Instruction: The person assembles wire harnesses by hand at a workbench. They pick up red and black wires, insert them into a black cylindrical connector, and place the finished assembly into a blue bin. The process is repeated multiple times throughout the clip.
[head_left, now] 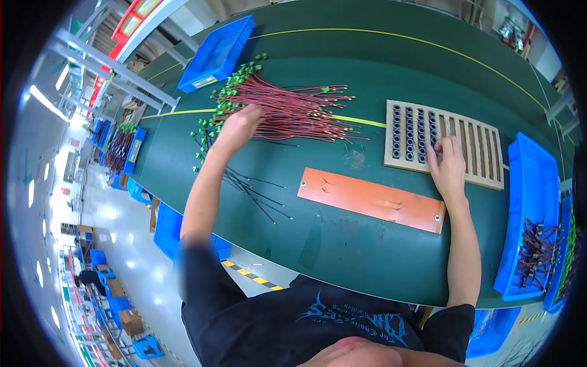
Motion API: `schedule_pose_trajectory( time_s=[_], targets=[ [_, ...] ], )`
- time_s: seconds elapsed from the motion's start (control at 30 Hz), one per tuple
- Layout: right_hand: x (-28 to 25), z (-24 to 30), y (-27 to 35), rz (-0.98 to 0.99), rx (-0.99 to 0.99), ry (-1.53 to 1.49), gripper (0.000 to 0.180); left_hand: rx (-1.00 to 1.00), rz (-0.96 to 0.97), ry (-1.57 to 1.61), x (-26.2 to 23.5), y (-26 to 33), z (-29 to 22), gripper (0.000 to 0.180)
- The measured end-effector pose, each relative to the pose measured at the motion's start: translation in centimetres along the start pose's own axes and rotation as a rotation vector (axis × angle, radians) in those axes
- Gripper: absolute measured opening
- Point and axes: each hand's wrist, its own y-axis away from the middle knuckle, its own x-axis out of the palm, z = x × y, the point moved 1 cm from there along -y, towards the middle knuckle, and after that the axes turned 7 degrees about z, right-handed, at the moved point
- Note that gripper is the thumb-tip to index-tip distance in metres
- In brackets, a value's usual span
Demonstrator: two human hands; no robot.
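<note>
My left hand (243, 127) rests on the left part of a spread of thin red wires (287, 110) with green connectors (231, 92) at their left ends. Its fingers are bent and drawn together among the wires; whatever they pinch is hidden. At the right, my right hand (449, 164) lies over the front of a slotted wooden rack (483, 180). Thumb and fingers close at the fourth row of small black round parts (420, 131), and what is between them cannot be made out. Several black wires (251, 188) with green connectors lie right of my left forearm.
An orange plate (367, 199) with a screw at each end lies in front of the rack. A blue tray (219, 55) stands at the back left. Another blue bin (529, 226) with short dark-red wires is at the right edge. Yellow lines cross the green table (342, 257).
</note>
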Motion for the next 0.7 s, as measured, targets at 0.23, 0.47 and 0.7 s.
schedule_pose_trajectory(
  time_s=[0.23, 0.47, 0.7],
  targets=[
    [-0.6, -0.2, 0.2, 0.058, 0.059, 0.016, 0.026, -0.393, -0.176, 0.426, -3.8, 1.3, 3.4, 0.023],
    [0.0, -0.3, 0.8, 0.011, 0.050, 0.092, 0.024, -0.458, -0.694, 0.456, -12.9, 5.2, 9.1, 0.018],
    [-0.7, -0.7, 0.6, -0.143, 0.283, -0.396, 0.024, -0.281, -0.706, 0.044, -17.9, 4.0, 2.6, 0.019]
  ],
)
